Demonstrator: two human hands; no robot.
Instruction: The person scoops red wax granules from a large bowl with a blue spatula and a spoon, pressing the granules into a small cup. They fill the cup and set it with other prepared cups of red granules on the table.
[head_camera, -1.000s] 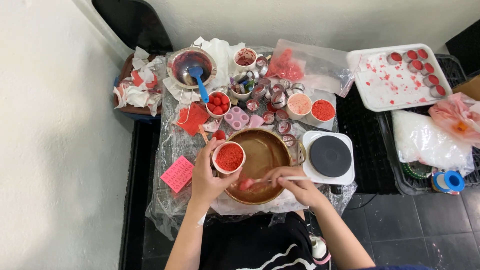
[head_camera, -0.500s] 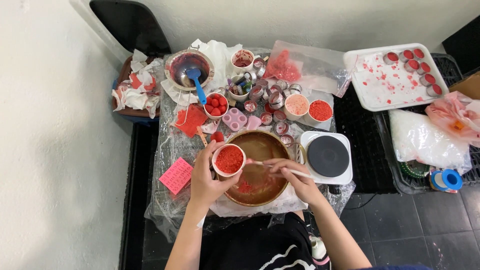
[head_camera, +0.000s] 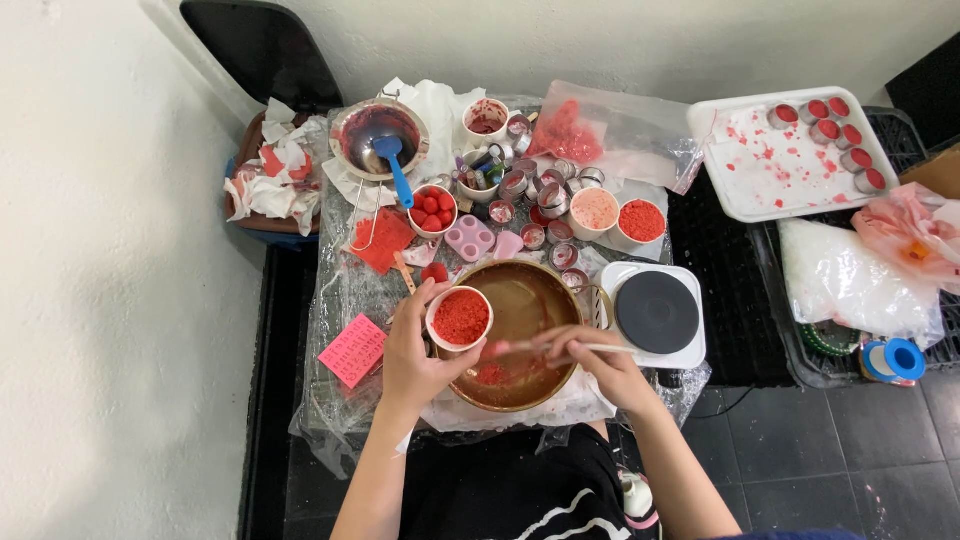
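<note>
My left hand (head_camera: 415, 352) grips a small white cup of red granules (head_camera: 461, 318), held over the left rim of a round brass bowl (head_camera: 535, 300). My right hand (head_camera: 600, 362) holds a thin wooden stick (head_camera: 540, 346) that reaches left into the bowl, where a patch of red material (head_camera: 490, 374) lies at the bottom. The stick's tip is blurred.
A white single hot plate (head_camera: 657, 313) sits right of the bowl. Behind it are cups of red and pale powder (head_camera: 618, 215), a pink mould (head_camera: 471, 238), several small tins, a metal sieve bowl with a blue spoon (head_camera: 383, 137), and a white tray of filled tins (head_camera: 800, 150). Pink card (head_camera: 353, 350) lies at left.
My right hand and the stick have shifted slightly inside the bowl in a stirring motion. The cup in my left hand has stayed at the bowl's left rim.
</note>
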